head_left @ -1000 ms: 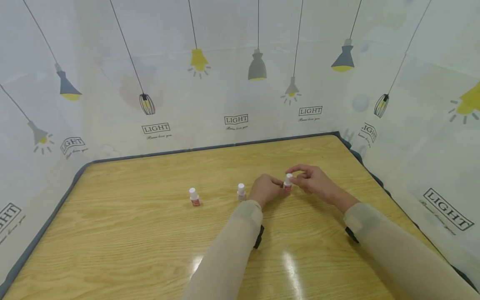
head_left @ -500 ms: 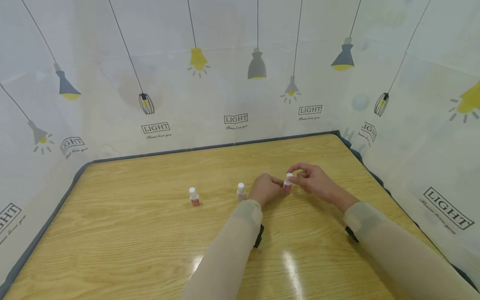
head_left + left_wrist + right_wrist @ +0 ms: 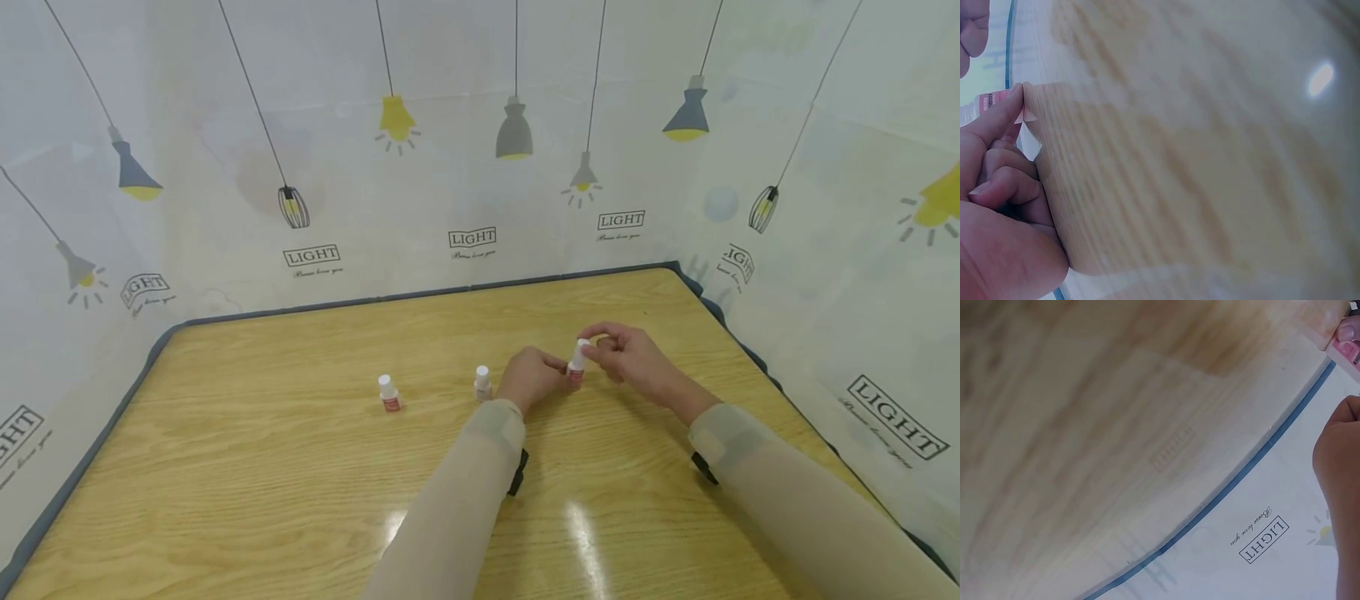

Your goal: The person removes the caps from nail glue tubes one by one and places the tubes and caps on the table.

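Head view: my left grip [image 3: 534, 380] pinches the red-labelled bottle [image 3: 575, 375] low, at the tabletop [image 3: 225, 467]; my right grip [image 3: 633, 360] pinches the white cap [image 3: 582, 347] at its top. Leftward stand a second bottle [image 3: 482, 386] and, farther, a third bottle [image 3: 389, 395].

The head view looks forward and down over the worktop [image 3: 225, 475]; the wrist views, low, close and tilted, skim along it, and all three share the bottle [image 3: 576, 372] with the pink label.
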Motion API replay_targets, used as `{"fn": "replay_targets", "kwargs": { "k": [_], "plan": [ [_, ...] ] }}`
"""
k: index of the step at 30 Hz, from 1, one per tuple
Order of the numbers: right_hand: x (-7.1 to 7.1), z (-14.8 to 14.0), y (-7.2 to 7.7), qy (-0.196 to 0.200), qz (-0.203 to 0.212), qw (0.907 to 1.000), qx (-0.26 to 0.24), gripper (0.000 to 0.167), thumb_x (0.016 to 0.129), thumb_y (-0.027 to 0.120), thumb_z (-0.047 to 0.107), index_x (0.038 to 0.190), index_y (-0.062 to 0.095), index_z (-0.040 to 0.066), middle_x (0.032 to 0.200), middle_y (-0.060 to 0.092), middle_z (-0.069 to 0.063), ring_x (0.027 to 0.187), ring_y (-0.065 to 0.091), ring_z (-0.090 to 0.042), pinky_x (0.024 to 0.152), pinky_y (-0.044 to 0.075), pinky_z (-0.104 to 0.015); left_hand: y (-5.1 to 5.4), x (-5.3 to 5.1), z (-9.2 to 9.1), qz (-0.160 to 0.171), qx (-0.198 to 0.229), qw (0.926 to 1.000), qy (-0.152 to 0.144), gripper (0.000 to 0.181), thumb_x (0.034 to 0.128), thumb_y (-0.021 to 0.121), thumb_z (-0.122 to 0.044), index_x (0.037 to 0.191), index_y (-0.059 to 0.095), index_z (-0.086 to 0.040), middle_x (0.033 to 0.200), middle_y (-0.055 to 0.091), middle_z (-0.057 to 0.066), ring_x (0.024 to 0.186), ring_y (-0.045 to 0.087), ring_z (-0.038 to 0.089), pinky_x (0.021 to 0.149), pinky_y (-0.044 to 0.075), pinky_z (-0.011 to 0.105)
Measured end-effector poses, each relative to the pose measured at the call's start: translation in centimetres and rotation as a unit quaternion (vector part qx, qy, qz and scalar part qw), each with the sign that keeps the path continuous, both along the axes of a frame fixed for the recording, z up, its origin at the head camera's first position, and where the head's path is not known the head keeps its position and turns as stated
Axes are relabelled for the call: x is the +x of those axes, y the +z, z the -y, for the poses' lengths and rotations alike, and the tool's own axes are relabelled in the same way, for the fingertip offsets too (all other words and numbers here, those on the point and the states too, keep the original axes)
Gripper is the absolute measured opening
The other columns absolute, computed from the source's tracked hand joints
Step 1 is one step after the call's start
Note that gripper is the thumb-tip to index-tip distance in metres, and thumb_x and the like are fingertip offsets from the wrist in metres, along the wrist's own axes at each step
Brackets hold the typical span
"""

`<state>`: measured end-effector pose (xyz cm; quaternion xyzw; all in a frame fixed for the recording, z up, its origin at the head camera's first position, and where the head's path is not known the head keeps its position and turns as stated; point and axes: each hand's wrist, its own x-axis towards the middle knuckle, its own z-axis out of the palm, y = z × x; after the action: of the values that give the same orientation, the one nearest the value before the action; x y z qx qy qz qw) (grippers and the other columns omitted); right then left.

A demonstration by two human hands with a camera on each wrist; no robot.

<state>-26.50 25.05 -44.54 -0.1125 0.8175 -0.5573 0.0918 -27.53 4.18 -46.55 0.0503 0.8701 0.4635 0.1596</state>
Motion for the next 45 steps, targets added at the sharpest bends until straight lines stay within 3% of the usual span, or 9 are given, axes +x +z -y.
{"fn": "replay_targets", "kwargs": {
  "k": [4,9,15,21,28,36,41,45],
  "plan": [
    [0.0,0.0,0.1,-0.023,-0.008,0.9997,0.004,0.043,0.108,0.065,0.035,0.137,0.060,0.004,0.066,0.043,0.007,0.056,0.038,-0.011,0.056,0.037,-0.029,0.0,0.0,0.0,-0.001,-0.002,1.0000,-0.001,0.028,0.0868,0.089,-0.038,0.110,0.086,-0.024,0.124,0.079,-0.006,0.119,0.068,0.018,0.107,0.053,0.041],
    [-0.1,0.0,0.2,-0.052,-0.036,0.9978,0.017,0.035,0.106,0.068,0.038,0.128,0.064,0.011,0.069,0.047,0.008,0.056,0.039,-0.010,0.055,0.037,-0.027,-0.1,-0.1,-0.1,-0.001,-0.002,1.0000,0.000,0.030,0.0872,0.089,-0.039,0.112,0.085,-0.023,0.129,0.078,-0.003,0.126,0.067,0.022,0.111,0.051,0.043],
    [-0.1,0.1,0.2,-0.078,-0.039,0.9961,0.012,0.036,0.105,0.069,0.041,0.125,0.065,0.010,0.094,0.060,0.006,0.059,0.042,-0.007,0.055,0.041,-0.025,-0.3,-0.5,-0.3,0.007,-0.015,0.9999,0.002,0.030,0.0867,0.089,-0.040,0.112,0.085,-0.024,0.130,0.077,-0.004,0.129,0.066,0.022,0.113,0.050,0.043],
    [0.1,0.0,0.3,-0.105,-0.034,0.9939,0.007,0.038,0.104,0.068,0.047,0.121,0.064,0.013,0.112,0.062,0.004,0.055,0.038,-0.005,0.055,0.042,-0.024,-0.2,-0.3,-0.3,0.006,-0.013,0.9999,0.001,0.032,0.0863,0.089,-0.039,0.114,0.084,-0.024,0.133,0.076,-0.003,0.132,0.065,0.023,0.115,0.049,0.044],
    [0.2,-0.2,0.5,-0.106,-0.028,0.9939,-0.010,0.042,0.105,0.068,0.044,0.124,0.063,0.007,0.121,0.061,-0.002,0.054,0.037,-0.005,0.055,0.043,-0.023,0.0,-0.3,-0.4,0.011,-0.015,0.9998,0.004,0.032,0.0861,0.090,-0.039,0.115,0.084,-0.025,0.134,0.076,-0.003,0.133,0.064,0.023,0.116,0.049,0.044],
    [-0.1,-0.7,0.5,-0.121,-0.019,0.9923,0.016,0.046,0.106,0.066,0.043,0.137,0.062,0.009,0.133,0.059,-0.007,0.060,0.042,-0.005,0.063,0.049,-0.024,0.2,-0.2,-0.5,0.006,-0.007,0.9999,0.003,0.031,0.0869,0.089,-0.039,0.115,0.084,-0.025,0.131,0.077,-0.003,0.130,0.066,0.023,0.114,0.050,0.044],
    [0.0,-0.9,0.4,-0.113,-0.037,0.9923,0.034,0.047,0.107,0.065,0.039,0.144,0.063,0.010,0.136,0.059,-0.011,0.059,0.043,-0.006,0.059,0.047,-0.023,0.0,-0.2,-0.4,0.005,-0.003,1.0000,0.001,0.030,0.0876,0.089,-0.039,0.113,0.085,-0.024,0.130,0.077,-0.002,0.130,0.066,0.023,0.114,0.049,0.044],
    [0.2,-1.0,0.2,-0.103,-0.060,0.9908,0.064,0.045,0.108,0.063,0.040,0.143,0.065,0.012,0.137,0.061,-0.014,0.067,0.054,-0.010,0.058,0.048,-0.023,-0.1,-0.1,-0.1,0.002,0.000,1.0000,-0.003,0.031,0.0877,0.089,-0.038,0.114,0.084,-0.022,0.130,0.077,-0.001,0.130,0.066,0.025,0.115,0.049,0.046]
  ]
}}
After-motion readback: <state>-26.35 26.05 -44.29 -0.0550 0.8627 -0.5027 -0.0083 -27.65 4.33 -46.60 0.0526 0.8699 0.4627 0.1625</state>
